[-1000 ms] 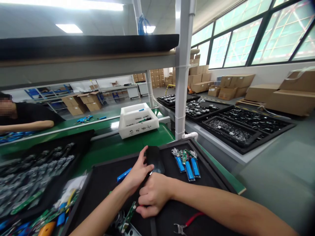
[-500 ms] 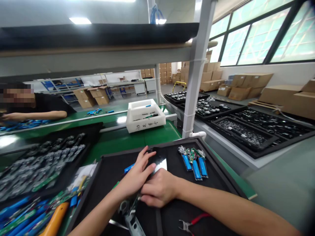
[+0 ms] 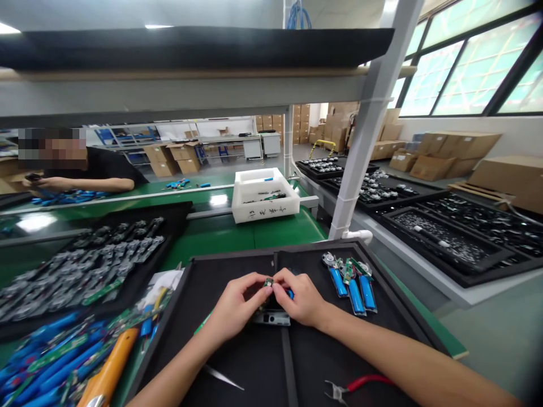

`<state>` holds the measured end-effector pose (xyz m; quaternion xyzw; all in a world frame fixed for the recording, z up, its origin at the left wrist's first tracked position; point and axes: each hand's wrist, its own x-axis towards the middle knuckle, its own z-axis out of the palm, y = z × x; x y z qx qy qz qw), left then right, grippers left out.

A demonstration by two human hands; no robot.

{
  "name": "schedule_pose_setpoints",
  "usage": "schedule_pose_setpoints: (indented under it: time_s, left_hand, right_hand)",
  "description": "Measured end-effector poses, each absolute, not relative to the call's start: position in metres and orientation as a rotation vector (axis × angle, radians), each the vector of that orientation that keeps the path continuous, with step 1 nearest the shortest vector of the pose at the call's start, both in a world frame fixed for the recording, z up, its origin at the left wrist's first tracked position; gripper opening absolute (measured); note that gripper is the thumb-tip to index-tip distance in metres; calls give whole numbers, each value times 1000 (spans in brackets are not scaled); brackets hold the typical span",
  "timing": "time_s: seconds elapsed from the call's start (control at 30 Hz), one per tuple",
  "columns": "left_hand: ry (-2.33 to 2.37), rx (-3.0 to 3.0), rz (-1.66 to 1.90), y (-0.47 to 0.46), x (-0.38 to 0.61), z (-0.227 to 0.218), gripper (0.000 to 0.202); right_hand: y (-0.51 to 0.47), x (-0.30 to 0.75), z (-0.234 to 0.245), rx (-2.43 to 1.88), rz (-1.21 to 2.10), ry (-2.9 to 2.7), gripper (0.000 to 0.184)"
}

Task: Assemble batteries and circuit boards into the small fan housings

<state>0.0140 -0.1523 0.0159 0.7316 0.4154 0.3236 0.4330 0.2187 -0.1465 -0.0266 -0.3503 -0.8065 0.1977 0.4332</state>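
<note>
My left hand (image 3: 236,302) and my right hand (image 3: 302,299) meet over a black foam tray (image 3: 237,356). Both pinch a small green circuit board (image 3: 268,282) between thumbs and fingertips. A bit of blue battery (image 3: 291,294) shows by my right fingers; the rest of it is hidden. Just below the fingertips is a grey housing (image 3: 274,319), partly covered by the hands. Tweezers (image 3: 224,376) lie nearer me on the left, and red-handled cutters (image 3: 356,385) on the right. Several blue battery assemblies (image 3: 356,297) with boards lie at the tray's right.
A heap of blue batteries with boards (image 3: 55,362) and an orange-handled tool (image 3: 112,364) lie left. Behind them is a tray of grey housings (image 3: 85,268). A white bin (image 3: 267,211) stands ahead, beside a post (image 3: 360,130). A co-worker (image 3: 102,169) sits far left.
My left hand has gone from spread fingers to a pinch, meeting my right at the circuit board. The grey housing has moved up beneath my hands. The camera view has swung left.
</note>
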Motion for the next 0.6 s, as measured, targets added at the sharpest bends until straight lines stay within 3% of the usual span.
schedule_pose_setpoints:
  time_s: [0.6]
  left_hand:
    - [1035, 1880, 930, -154, 6, 8, 30]
  right_hand:
    - [-144, 213, -28, -924, 512, -2010, 14]
